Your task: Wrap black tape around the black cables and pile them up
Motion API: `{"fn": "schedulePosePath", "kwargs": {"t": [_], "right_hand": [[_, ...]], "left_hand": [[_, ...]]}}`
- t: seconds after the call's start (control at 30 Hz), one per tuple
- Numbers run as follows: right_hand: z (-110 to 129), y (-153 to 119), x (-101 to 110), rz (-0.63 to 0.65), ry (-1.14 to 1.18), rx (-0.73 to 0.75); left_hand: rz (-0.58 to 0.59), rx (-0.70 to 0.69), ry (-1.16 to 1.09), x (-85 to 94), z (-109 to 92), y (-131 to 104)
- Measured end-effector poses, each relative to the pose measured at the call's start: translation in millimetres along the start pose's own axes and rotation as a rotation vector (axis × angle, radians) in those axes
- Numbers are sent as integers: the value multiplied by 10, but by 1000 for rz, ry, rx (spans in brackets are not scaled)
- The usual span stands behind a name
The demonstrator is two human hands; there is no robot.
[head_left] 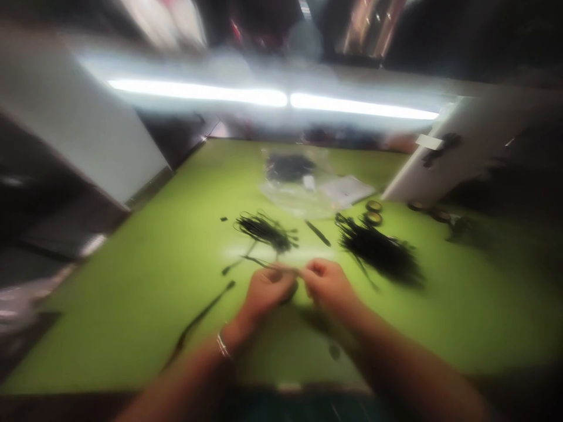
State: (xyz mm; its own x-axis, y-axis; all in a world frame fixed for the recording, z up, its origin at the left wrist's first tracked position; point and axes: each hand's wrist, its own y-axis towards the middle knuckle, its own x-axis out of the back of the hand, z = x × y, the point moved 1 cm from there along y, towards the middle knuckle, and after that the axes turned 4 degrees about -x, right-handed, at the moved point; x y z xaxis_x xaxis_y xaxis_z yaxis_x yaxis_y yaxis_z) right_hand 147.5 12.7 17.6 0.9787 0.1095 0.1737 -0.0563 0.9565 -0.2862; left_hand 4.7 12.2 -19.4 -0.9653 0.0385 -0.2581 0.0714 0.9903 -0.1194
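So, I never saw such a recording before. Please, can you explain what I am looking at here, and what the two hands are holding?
The single picture comes from a camera on a person's head, looking down at their own bare hands; no machine is here. The left hand and right hand meet over a green table, pinching a thin black strand between them. The picture is blurred, so I cannot tell exactly what it is. Behind lie two bundles of black strands, a clear plastic bag and two small rolls.

This looks like a workshop. A green table (145,281) has piles of black cables (378,249) on it, with tape rolls (373,212) and a clear bag (299,187) of parts. A long bright lamp (272,98) shines above it, between white walls (79,129).
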Motion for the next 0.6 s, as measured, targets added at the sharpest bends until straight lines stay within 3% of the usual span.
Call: {"fn": "schedulePosePath", "kwargs": {"t": [0.2, 0.47, 0.6], "right_hand": [[0, 13, 34, 3, 5, 22], [-84, -1, -36, -106, -100, 208], [-100, 53, 13, -14, -18, 149]], "left_hand": [[11, -81, 84, -21, -84, -26], [19, 36, -9, -26, -89, -36], [-25, 93, -98, -6, -57, -17]]}}
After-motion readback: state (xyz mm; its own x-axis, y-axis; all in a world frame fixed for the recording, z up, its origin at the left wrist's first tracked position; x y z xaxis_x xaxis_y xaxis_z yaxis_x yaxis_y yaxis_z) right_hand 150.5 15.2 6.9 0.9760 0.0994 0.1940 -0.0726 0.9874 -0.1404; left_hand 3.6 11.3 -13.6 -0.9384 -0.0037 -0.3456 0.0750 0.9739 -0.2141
